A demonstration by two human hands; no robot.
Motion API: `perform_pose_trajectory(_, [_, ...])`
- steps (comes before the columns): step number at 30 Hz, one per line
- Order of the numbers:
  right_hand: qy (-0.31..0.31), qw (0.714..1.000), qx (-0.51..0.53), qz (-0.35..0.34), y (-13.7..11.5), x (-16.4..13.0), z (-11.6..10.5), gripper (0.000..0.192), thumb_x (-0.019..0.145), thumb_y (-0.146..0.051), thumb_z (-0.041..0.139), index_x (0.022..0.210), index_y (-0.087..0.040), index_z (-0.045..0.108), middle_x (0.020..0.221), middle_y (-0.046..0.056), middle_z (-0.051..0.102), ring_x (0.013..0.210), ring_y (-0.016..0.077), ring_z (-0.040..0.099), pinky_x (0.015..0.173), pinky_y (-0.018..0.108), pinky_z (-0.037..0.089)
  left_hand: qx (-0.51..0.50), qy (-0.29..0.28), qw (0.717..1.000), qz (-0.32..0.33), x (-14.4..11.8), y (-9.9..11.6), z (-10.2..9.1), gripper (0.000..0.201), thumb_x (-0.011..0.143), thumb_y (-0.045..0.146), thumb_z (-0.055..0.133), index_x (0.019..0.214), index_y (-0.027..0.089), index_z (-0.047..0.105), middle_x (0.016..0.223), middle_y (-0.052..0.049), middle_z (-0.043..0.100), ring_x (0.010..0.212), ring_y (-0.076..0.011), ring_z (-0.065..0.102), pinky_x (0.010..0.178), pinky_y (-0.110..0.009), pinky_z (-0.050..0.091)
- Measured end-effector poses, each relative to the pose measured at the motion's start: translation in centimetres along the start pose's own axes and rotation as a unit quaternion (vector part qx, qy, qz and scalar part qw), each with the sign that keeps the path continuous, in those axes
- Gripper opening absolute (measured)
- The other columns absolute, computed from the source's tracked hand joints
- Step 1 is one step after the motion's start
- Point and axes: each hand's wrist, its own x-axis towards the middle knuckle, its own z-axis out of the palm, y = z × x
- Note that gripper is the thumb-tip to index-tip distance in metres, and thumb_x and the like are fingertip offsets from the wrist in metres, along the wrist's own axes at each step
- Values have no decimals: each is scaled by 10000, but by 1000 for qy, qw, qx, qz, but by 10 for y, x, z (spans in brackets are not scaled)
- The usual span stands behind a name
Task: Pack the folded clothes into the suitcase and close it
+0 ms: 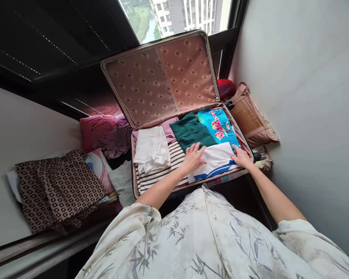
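An open suitcase with a patterned pink lining holds folded clothes. My left hand, fingers spread, rests on the left end of a folded white garment with a blue edge. At that garment's right end lies my right hand, its fingers apart and touching the cloth. Behind it are a dark green folded garment and a bright blue floral one. To the left, a white folded garment sits on black-and-white striped cloth, with a pink garment behind.
The suitcase lid leans upright toward the window. A brown patterned cloth covers a pile on the left, near a pink pillow. At the right, a brown woven pillow stands against the white wall.
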Motion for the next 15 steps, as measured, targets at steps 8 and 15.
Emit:
perform_pose_trajectory(8, [-82, 955, -212, -191, -27, -13, 29, 709, 906, -631, 577, 1562, -385, 470, 1754, 109, 132, 1560, 482, 153, 1095, 702, 374, -41, -59, 994, 81, -31, -13, 48, 885, 849, 670, 703, 1614, 361, 385, 1753, -130, 100, 1583, -472, 62, 1218, -709, 67])
perform_pose_trajectory(15, [-18, 954, -243, -172, 4, 0, 48, 722, 906, -720, 387, 1515, -362, 536, 1686, 170, 308, 1482, 518, 343, 1018, 769, 392, -127, 5, 989, 73, -48, -23, 29, 661, 936, 491, 659, 1546, 276, 518, 1721, -143, 227, 1586, -422, 161, 1233, -655, 197])
